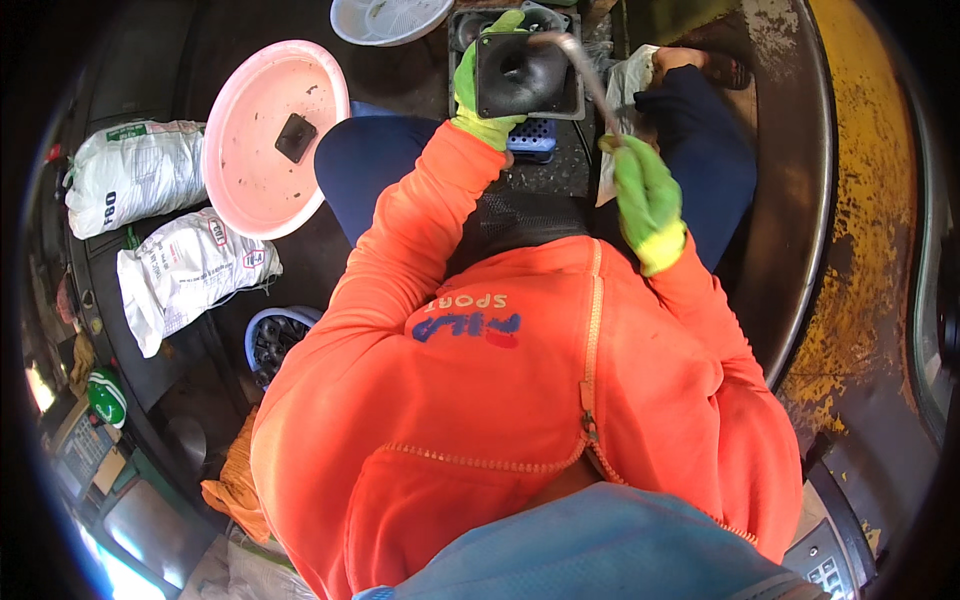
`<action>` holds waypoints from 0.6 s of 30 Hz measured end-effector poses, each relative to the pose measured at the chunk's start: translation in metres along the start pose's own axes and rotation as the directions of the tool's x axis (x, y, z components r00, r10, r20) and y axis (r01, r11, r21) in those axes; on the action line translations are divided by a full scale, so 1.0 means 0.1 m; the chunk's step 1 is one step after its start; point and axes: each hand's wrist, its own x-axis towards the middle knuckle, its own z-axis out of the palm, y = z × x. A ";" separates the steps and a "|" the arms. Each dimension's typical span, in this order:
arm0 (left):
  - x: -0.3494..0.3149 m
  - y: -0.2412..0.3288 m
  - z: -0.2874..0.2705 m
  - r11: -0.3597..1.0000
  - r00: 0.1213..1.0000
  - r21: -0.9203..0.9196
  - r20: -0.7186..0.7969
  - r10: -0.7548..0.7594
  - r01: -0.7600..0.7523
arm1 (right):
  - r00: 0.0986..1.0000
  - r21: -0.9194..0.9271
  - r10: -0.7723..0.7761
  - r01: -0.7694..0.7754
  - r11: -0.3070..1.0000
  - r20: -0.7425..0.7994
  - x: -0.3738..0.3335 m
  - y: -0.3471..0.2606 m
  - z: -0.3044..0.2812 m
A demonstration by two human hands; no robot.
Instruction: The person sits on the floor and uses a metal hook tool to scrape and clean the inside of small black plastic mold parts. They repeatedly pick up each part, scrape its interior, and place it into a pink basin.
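Currently — left fingers (507,21) clasp glossy, square black funnel (525,82) | right fingers (632,158) pinch slim rod (597,88)

Clock: centred on the person's chest (540,370), twelve straight ahead.
Horn part (525,80): twelve, in the left hand (468,85).
Rod (597,85): near end in the right hand (645,190) at one, far end over the horn part's far edge.
Perforated bin (532,143): twelve, below the horn part.
Sieve (390,18): eleven, beyond the basin.
Basin (245,130): ten, a square piece (295,138) in it.
Far sack (135,180): ten, outside the basin.
Near sack (190,270): nearer nine.
Tub (250,338): nine, loose parts (278,338) in it.
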 end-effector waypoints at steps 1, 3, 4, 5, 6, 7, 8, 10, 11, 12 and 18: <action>0.02 0.01 -0.01 0.984 0.997 0.166 0.053 0.052 -0.061 | 0.983 0.004 -0.147 0.148 0.989 -0.109 0.00 -0.02 0.00; 0.05 0.02 0.07 0.896 0.935 -0.439 -0.288 -0.208 0.064 | 0.952 0.187 -0.224 0.263 0.946 -0.209 0.01 -0.02 0.02; 0.08 -0.01 0.01 0.987 0.983 -0.145 -0.182 0.040 -0.067 | 1.000 0.005 -0.021 0.021 1.000 0.014 0.04 -0.01 0.04; 0.10 -0.02 0.04 0.890 0.997 -0.455 -0.071 -0.040 0.003 | 0.967 -0.247 0.196 -0.153 0.957 0.162 0.05 0.00 0.02; 0.12 -0.05 0.01 0.701 0.992 -0.705 0.041 -0.118 0.113 | 0.967 -0.191 0.192 -0.159 0.969 0.168 0.06 0.01 0.03; 0.12 -0.06 0.03 -0.194 0.890 -0.933 0.350 -0.293 0.303 | 0.980 -0.156 0.123 -0.099 0.983 0.155 0.06 0.01 0.01; 0.12 -0.08 0.00 0.441 0.958 -0.858 0.177 -0.226 0.263 | 0.982 -0.136 0.113 -0.092 0.986 0.150 0.05 0.02 0.01; 0.07 -0.12 -0.05 0.980 0.988 0.156 0.105 0.111 -0.127 | 0.996 0.010 0.038 -0.039 0.999 0.083 0.00 0.00 -0.02; 0.03 -0.14 -0.07 0.978 0.990 0.171 0.087 0.108 -0.121 | 0.998 0.009 -0.058 0.058 0.998 0.032 -0.03 -0.01 -0.04; -0.01 -0.15 -0.05 0.977 0.992 0.182 0.073 0.100 -0.112 | 0.994 0.106 -0.105 0.105 0.989 -0.002 -0.02 -0.01 -0.03; 0.04 -0.23 0.00 0.316 0.933 -0.891 0.250 -0.258 0.326 | 0.932 -0.126 0.287 -0.264 0.956 0.221 0.04 0.06 -0.04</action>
